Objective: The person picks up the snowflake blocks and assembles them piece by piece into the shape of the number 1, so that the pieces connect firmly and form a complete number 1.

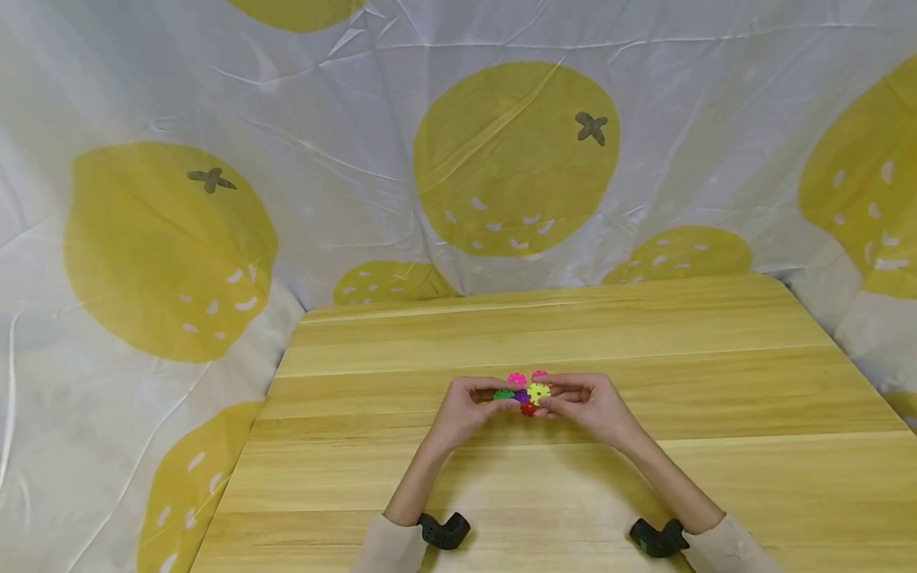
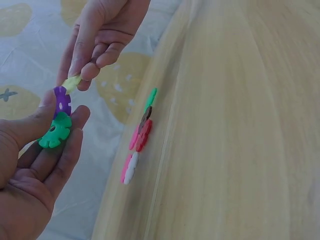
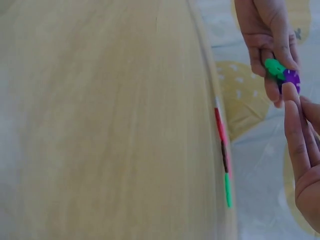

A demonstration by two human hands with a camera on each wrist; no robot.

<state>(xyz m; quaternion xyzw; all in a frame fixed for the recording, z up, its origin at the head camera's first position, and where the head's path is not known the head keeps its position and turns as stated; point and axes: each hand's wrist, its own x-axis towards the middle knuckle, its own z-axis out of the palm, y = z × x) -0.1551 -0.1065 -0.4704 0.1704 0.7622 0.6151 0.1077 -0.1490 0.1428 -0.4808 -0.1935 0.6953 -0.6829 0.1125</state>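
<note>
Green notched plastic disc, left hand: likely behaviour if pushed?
The green notched disc is probably stiff: it looks flat in the left hand. It's likely light, being thin and small beside the hand. Pushing could shift the purple notched disc, which appears to touch it.

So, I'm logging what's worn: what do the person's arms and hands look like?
The left hand and right hand wear no gloves. The left sleeve and right sleeve are plain beige. A curved black device sits at each sleeve end, the right one with a small green mark.
</note>
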